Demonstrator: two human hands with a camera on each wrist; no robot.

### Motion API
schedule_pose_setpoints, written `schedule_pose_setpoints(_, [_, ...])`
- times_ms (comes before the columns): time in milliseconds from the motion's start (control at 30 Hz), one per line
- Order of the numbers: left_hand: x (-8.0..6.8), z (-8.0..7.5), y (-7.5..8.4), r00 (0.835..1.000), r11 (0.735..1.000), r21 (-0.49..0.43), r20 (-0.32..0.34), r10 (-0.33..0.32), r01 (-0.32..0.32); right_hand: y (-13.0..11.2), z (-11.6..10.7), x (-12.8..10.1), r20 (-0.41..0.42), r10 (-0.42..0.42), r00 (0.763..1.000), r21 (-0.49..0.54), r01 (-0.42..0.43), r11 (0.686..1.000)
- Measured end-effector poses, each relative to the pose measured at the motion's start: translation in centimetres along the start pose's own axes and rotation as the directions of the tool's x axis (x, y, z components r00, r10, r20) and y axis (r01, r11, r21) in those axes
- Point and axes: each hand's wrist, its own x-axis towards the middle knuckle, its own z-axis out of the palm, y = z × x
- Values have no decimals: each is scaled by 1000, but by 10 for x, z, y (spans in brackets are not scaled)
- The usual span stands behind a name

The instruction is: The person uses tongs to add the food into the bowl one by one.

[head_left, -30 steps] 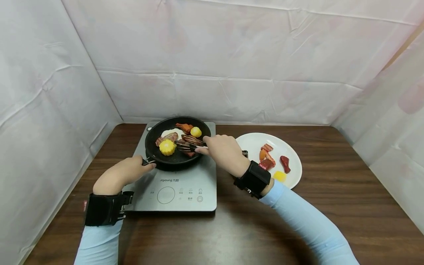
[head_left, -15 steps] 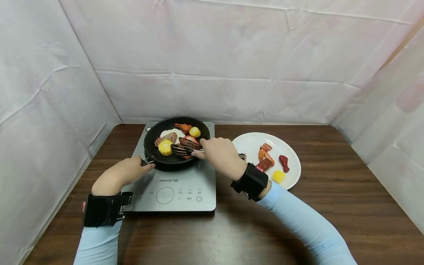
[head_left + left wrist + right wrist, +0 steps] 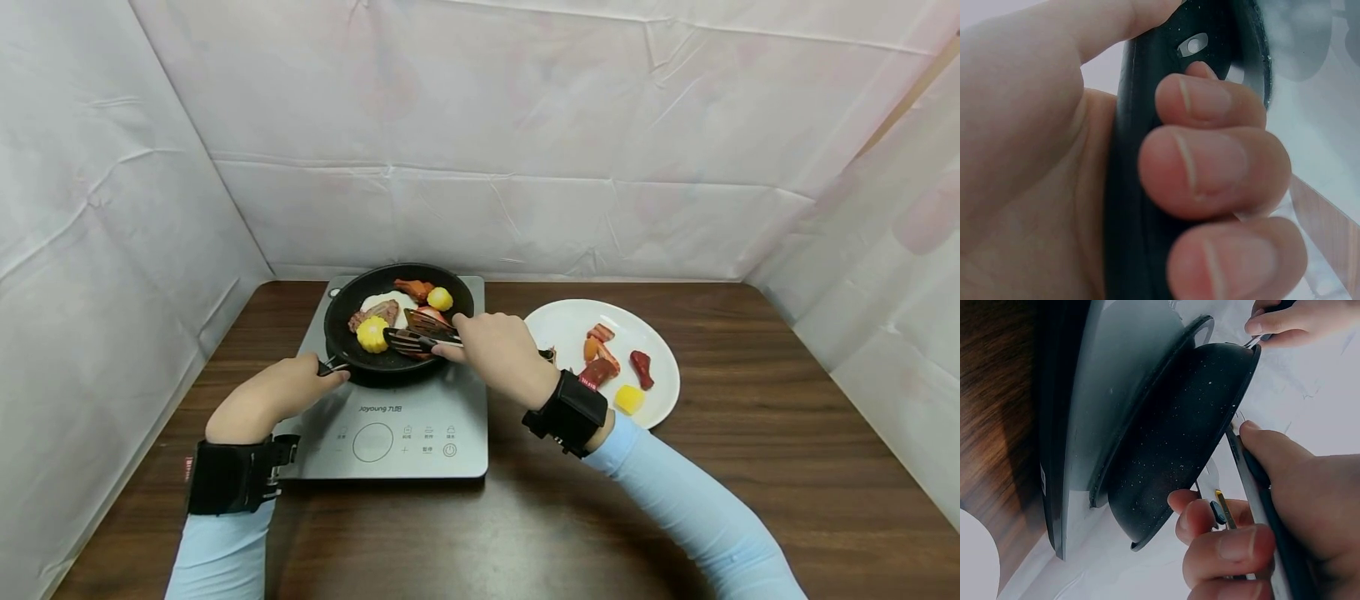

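In the head view my left hand (image 3: 273, 396) grips the handle of a black frying pan (image 3: 341, 346) at the pan's near left. The left wrist view shows its fingers curled round the dark handle (image 3: 1125, 206). My right hand (image 3: 498, 346) holds tongs (image 3: 408, 340) with black slotted heads, which stand apart low over the pan's right half. Inside the pan lie a corn piece (image 3: 372, 335), a fried egg (image 3: 401, 301), a meat slice (image 3: 384, 312), an orange-brown meat piece (image 3: 412, 288) and a smaller yellow piece (image 3: 440, 298). A red-edged piece is partly hidden by the tongs.
The pan sits on a grey induction cooker (image 3: 450, 417). To the right, a white plate (image 3: 663, 400) carries several food pieces, among them a yellow block (image 3: 628, 399) and a dark red piece (image 3: 641, 368). White cloth walls (image 3: 480, 225) stand behind and beside the wooden table (image 3: 750, 375).
The tongs have shifted slightly left and nearer, uncovering a red-edged piece behind them. Over the last half second they barely move. My left hand keeps its grip on the pan handle.
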Motion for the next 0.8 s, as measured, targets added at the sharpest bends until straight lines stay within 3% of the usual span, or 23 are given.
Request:
schedule_pose_setpoints(500, [2,1,-1,1000,1000,-4,0,4,-4,0,1,-2,-53,-12,999,8,12,1000])
schedule_pose_setpoints(800, [2,1,-2,1000,1000,-6,2,-3,3,0,2,-1,-16,13,1000,19,-12,1000])
